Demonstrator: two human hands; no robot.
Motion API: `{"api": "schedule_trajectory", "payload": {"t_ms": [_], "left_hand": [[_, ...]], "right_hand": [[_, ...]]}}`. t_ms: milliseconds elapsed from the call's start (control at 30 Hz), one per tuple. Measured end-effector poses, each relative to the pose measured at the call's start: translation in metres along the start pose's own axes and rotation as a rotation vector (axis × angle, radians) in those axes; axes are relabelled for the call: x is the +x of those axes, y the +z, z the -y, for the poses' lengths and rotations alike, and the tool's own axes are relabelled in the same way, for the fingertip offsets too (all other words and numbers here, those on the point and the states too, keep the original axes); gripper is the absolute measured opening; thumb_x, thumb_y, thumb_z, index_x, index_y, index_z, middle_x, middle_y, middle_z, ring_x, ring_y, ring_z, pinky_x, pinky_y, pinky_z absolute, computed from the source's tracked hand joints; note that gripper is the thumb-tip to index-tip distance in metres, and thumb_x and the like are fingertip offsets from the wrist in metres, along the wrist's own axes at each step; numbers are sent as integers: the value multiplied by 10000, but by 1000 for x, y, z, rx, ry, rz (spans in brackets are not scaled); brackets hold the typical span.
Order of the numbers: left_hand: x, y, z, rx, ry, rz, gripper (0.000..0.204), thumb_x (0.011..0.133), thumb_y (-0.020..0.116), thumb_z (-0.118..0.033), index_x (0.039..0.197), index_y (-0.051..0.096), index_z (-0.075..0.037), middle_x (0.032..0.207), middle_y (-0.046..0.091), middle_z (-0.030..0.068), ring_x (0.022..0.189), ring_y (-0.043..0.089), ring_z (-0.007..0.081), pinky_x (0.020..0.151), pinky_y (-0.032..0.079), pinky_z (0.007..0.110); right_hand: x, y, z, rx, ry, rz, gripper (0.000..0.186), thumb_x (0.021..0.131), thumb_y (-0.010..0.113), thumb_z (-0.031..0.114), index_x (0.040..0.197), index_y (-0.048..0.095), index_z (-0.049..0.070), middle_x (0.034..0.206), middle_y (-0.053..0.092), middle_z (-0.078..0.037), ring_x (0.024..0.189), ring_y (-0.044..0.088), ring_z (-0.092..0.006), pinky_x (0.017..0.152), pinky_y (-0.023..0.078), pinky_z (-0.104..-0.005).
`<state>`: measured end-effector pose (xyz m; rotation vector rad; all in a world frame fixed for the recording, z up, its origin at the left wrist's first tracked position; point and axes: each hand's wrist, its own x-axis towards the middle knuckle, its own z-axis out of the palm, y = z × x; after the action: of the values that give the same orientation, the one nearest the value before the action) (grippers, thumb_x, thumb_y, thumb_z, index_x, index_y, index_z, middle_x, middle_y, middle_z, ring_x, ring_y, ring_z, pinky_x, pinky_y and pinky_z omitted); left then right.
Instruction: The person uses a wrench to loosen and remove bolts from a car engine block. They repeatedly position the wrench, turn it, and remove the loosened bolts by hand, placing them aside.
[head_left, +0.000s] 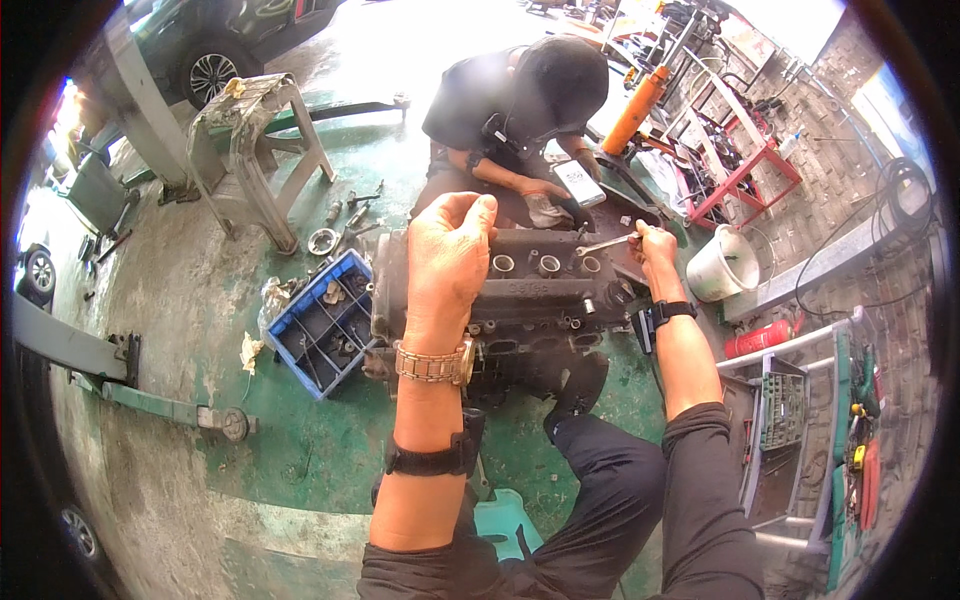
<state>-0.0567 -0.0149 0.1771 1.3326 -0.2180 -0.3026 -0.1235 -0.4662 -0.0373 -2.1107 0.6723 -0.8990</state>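
A dark, grimy engine (541, 290) with a row of round holes along its top sits in front of me. My left hand (452, 245) is raised over the engine's left part, thumb and fingers pressed together; whatever they may hold is hidden. A metal wrench (606, 243) is gripped by its end in my right hand (656, 246), over the right part of the engine. The wrench points left, its head close to the holes; I cannot tell if it touches. Across the engine a person (500, 110) in dark clothes and a cap bends over, a gloved hand (546, 210) near a phone (579, 184).
Left of the engine lies a blue divided tray (322, 325) with small parts. A worn plastic stool (255, 150) stands beyond it. On the right are a white bucket (724, 264), a red extinguisher (762, 338) and a tool cart (790, 430). An orange cylinder (635, 112) rises behind.
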Motion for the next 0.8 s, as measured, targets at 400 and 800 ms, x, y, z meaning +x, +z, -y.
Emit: {"api": "schedule_trajectory", "payload": {"t_ms": [400, 800], "left_hand": [[1, 8, -1, 1, 28, -44, 201, 922, 637, -149, 972, 660, 44, 806, 669, 39, 691, 551, 74, 618, 455, 238], [2, 7, -1, 107, -32, -6, 222, 922, 647, -202, 1057, 671, -28, 936, 701, 54, 788, 633, 100, 660, 495, 237]], "right_hand": [[16, 22, 56, -83, 131, -27, 139, 909, 597, 158, 847, 606, 34, 699, 657, -50, 498, 596, -118, 405, 450, -273], [23, 48, 117, -329, 231, 21, 382, 864, 532, 270, 1015, 622, -69, 1027, 640, -307, 1008, 613, -454, 858, 480, -503]]}}
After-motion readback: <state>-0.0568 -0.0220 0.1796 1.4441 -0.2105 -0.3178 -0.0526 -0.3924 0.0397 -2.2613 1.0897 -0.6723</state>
